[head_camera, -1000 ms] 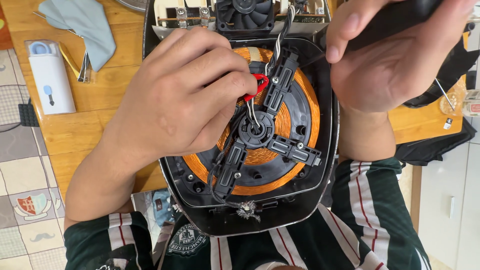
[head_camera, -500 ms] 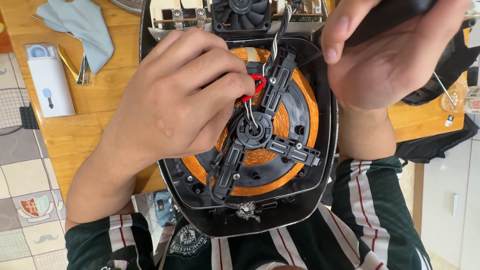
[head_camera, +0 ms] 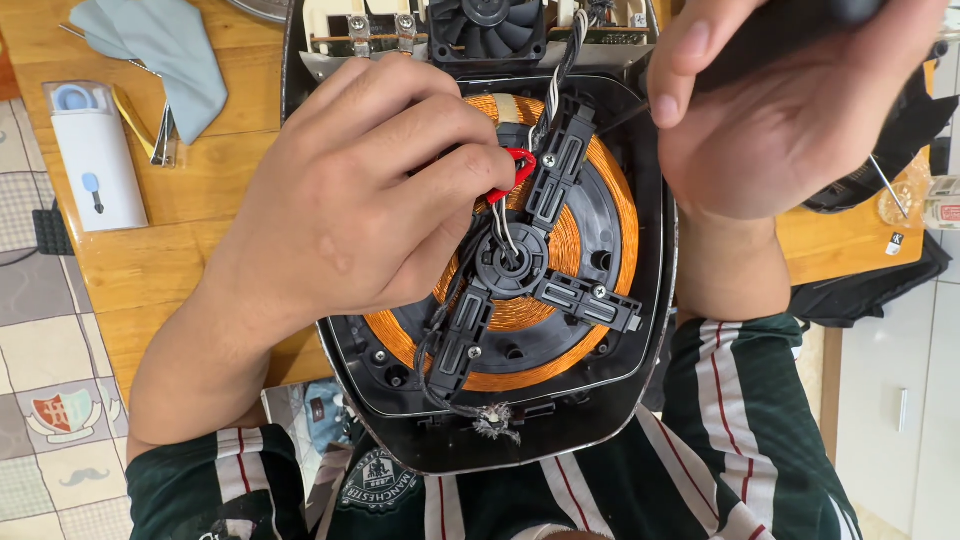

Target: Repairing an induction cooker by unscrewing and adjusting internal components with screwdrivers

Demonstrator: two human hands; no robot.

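Resting on the wooden surface [head_camera: 200, 190], the opened induction cooker housing [head_camera: 655, 330] lay with its internals facing up toward the head camera. Inside the black housing, the orange copper coil [head_camera: 610, 200] sat flat beneath a black plastic bracket [head_camera: 560, 175] with 3 visible arms meeting at a central hub [head_camera: 512, 265].

The left hand [head_camera: 350, 210] covered the left part of the coil. Its fingers [head_camera: 450, 165] were curled and pinching a small red part [head_camera: 520, 168] just beside the upper bracket arm; thin white wires [head_camera: 505, 225] ran from there down to the hub. The right hand [head_camera: 790, 130] was above the right edge of the housing, its fingers closed around a dark object [head_camera: 800, 20] mostly cut off by the frame.

At the top edge of the housing, a black cooling fan [head_camera: 488, 22] was mounted. On the surface to the left lay a grey-blue cloth [head_camera: 165, 50], a white rectangular case [head_camera: 95, 155] and, between them, metal tweezers [head_camera: 160, 140].
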